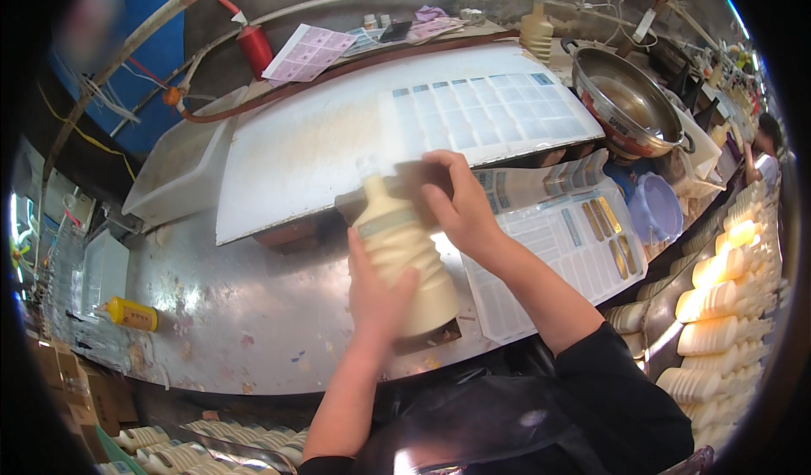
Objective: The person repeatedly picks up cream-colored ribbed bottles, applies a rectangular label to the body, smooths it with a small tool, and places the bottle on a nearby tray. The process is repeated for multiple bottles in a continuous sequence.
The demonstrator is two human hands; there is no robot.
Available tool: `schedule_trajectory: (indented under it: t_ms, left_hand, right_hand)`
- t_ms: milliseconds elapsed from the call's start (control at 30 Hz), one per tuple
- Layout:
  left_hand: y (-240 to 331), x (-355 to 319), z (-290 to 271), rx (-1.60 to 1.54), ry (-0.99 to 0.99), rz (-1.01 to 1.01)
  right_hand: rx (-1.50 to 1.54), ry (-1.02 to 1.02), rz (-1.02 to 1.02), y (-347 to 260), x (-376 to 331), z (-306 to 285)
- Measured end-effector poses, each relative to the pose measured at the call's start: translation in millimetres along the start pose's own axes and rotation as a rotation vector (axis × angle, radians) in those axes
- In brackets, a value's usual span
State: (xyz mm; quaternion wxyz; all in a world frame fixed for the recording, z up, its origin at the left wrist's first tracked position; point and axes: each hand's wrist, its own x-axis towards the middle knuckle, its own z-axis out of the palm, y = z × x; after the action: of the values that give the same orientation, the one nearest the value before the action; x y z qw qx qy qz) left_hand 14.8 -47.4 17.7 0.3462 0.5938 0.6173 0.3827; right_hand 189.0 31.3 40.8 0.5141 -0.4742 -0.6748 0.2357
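A cream ribbed bottle point(411, 259) leans slightly over the near edge of the metal table, its pale neck pointing away from me. My left hand point(380, 293) is wrapped round its lower left side, blurred by motion. A band of greyish pattern runs across the bottle's shoulder. Beside that shoulder, my right hand point(463, 209) has its fingers curled on a brown flat piece point(418, 177), which is too blurred to name. Under my right forearm lies a translucent sheet of labels point(549, 264), with gold and blue-grey strips left on it.
A white board point(312, 145) bearing rows of wet-looking labels point(481, 111) fills the back. A large metal pan point(629, 103) and a lilac basin point(657, 209) stand right. A yellow bottle point(131, 314) lies left. Cream bottles point(714, 335) line the right side.
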Motion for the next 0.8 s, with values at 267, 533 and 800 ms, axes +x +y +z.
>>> schedule_trajectory:
  t_ms: [267,533,800]
  left_hand:
    - [-30.8,-10.5,6.7,0.002,0.159,-0.011]
    - [-43.6,-41.9,10.6,-0.010,0.002,0.134]
    - [-24.8,-55.4,16.0,-0.108,0.082,0.123]
  right_hand:
    - [-0.274,-0.056,-0.354,-13.8,-19.6,23.6]
    - [-0.590,-0.193,-0.631,-56.6,-33.6,64.6]
    - [0.106,-0.034,0.102,-6.4,-44.5,-14.6]
